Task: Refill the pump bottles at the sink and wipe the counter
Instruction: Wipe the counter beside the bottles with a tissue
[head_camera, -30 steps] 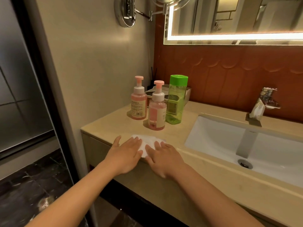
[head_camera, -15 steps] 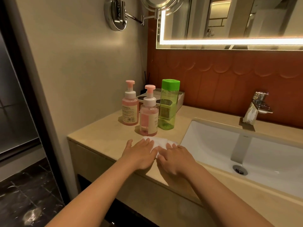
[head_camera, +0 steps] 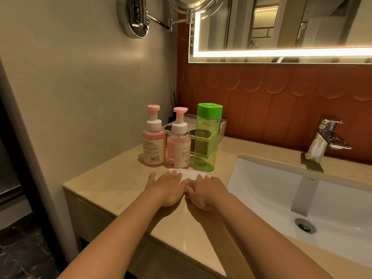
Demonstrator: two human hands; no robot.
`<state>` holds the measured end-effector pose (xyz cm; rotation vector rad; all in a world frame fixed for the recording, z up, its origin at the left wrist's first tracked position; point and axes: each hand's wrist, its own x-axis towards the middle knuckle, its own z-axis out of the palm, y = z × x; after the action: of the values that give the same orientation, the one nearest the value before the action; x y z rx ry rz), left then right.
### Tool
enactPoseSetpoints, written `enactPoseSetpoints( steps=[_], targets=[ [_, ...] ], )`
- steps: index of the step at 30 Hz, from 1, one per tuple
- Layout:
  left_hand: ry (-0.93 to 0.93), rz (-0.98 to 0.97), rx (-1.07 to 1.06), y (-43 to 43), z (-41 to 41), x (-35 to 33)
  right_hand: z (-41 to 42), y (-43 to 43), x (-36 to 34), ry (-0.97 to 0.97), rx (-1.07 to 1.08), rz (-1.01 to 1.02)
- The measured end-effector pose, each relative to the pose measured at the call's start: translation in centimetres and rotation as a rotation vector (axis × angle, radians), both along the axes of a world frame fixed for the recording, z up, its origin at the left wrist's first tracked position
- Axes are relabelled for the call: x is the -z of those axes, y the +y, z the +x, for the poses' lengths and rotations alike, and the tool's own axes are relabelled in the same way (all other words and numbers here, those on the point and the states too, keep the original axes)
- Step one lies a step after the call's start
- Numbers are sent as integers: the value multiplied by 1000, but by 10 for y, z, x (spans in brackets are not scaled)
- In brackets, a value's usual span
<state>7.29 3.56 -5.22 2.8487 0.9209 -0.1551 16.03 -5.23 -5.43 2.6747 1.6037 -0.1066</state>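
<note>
At the upper left of the frame, one round chrome mirror (head_camera: 136, 17) hangs from the wall on a jointed arm. Below it, at centre, we count two pink pump bottles and one green one, all three upright with their long axes vertical and their labels turned toward us. The left pump bottle (head_camera: 154, 144) stands nearest the wall. The second pump bottle (head_camera: 180, 146) stands just beside it and a little closer to us. The green bottle (head_camera: 207, 137), with its flat green cap, is next on the right.

A shallow tray (head_camera: 222, 127) sits behind them on the beige desk (head_camera: 112, 184). We cannot tell which way the pump spouts point.

In front of the bottles lies one white cloth (head_camera: 190, 175). Its long axis runs left to right across the frame, and its far edge is just short of the bottle bases.

We see two bare hands on the cloth, side by side and almost touching. The left hand (head_camera: 168, 188) lies flat, fingers straight, pressing down. The right hand (head_camera: 205, 192) also presses it, fingers stretched forward and gripping nothing.

To the right are one white sink (head_camera: 271, 190) and one chrome faucet (head_camera: 330, 135). One lit mirror (head_camera: 281, 27) fills the upper right.
</note>
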Motion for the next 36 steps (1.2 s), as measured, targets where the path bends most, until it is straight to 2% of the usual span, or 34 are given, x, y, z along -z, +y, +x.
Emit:
enactPoseSetpoints(
  steps=[10, 17, 29, 36],
  targets=[
    [88, -11, 18, 15, 5, -13, 6, 19, -4, 11, 15, -7],
    [97, -1, 10, 0, -16, -13, -14, 1, -3, -12, -28, -63],
    [3, 13, 87, -79, -106, 4, -67, -100, -1, 26, -187, 18],
    [-41, 11, 195, -134, -99, 6, -68, -173, 2, -1, -116, 61]
  ],
)
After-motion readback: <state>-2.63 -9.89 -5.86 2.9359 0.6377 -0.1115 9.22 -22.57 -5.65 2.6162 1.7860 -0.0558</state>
